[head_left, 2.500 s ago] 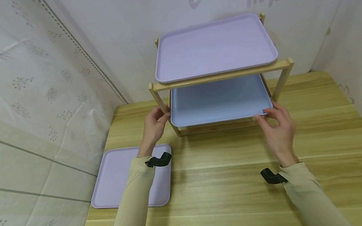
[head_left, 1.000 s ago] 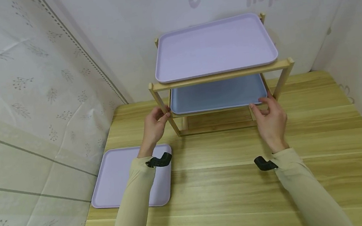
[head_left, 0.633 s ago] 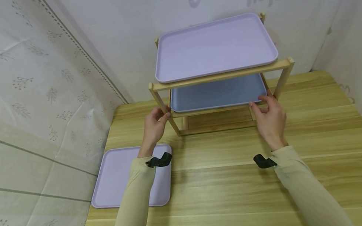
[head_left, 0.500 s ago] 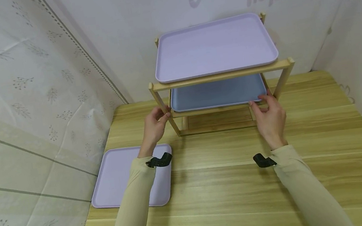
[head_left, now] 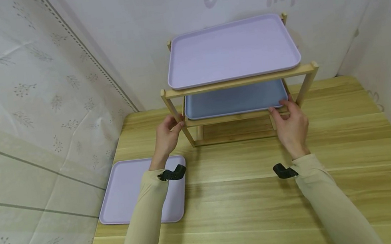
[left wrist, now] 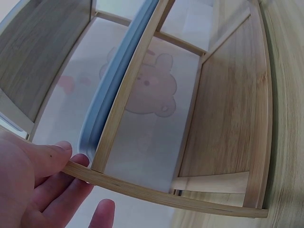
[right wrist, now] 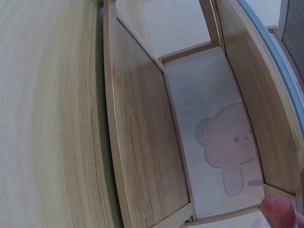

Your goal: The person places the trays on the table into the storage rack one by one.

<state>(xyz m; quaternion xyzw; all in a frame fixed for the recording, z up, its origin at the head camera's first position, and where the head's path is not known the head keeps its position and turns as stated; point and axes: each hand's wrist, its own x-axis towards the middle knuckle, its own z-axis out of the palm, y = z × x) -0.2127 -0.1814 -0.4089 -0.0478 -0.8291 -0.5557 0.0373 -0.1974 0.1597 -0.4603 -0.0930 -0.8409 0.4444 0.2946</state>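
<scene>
A wooden rack (head_left: 236, 81) with several shelves stands at the back of the table. My left hand (head_left: 166, 135) grips its left front post, thumb in front; the left wrist view shows fingers curled behind the wood. On the middle shelf lies a blue tray (head_left: 233, 101), its front rim close to the shelf's front bar. At the tray's front right corner is my right hand (head_left: 293, 127), thumb at the front rim and forefinger over the corner. In the right wrist view only a fingertip (right wrist: 279, 210) shows, beside the shelf.
A lilac tray (head_left: 231, 51) lies on the rack's top, slightly askew. A second lilac tray (head_left: 124, 192) lies on the wooden table (head_left: 241, 205) at the left, partly under my left forearm. Fabric-covered walls (head_left: 35, 116) enclose the table's back and sides.
The blue tray has slid back into the rack, away from me, baring the shelf's front bar. My right hand has moved forward with it. The left hand has stayed on the post.
</scene>
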